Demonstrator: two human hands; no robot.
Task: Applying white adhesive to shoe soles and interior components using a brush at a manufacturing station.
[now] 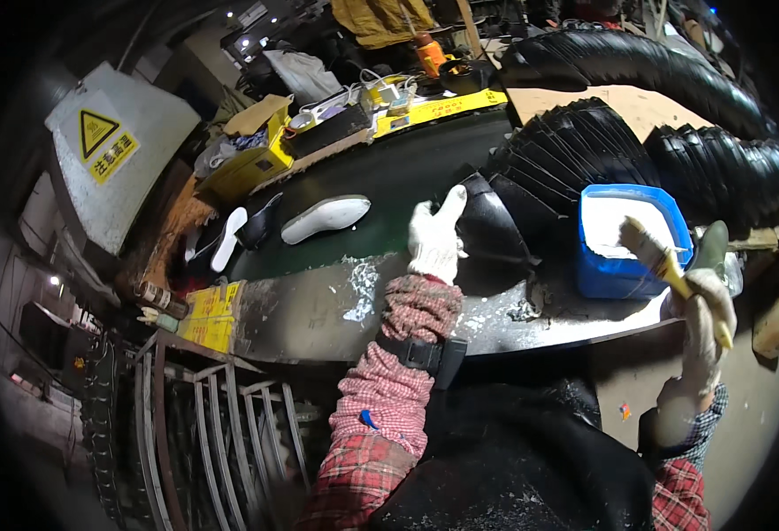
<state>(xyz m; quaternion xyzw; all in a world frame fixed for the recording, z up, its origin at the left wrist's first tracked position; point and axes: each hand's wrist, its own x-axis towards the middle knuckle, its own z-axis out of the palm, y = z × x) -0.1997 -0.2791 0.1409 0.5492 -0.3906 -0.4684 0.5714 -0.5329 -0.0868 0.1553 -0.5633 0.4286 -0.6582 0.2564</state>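
My left hand (pixel 437 237), in a white glove, is at the left edge of a glossy black sheet (pixel 495 221), leather-like, on the bench. One digit stretches along that edge and the others are curled; any fingertips under the sheet are hidden. In my right hand (pixel 708 323), also gloved, the yellow handle of a brush (pixel 663 261) is gripped. Its bristle end is above the blue tub (pixel 624 276), which holds a white substance (pixel 603 226). A dark green rounded thing (pixel 715 245) shows just beyond my right fingers; its kind is unclear.
Fanned stacks of black sheets (pixel 575 146) lie behind the tub, with more at far right (pixel 717 177). White-soled shoes (pixel 327 218) are on the dark bench (pixel 296 323), left. Yellow boxes (pixel 270 155) line its back. A metal rack (pixel 212 434) stands at lower left.
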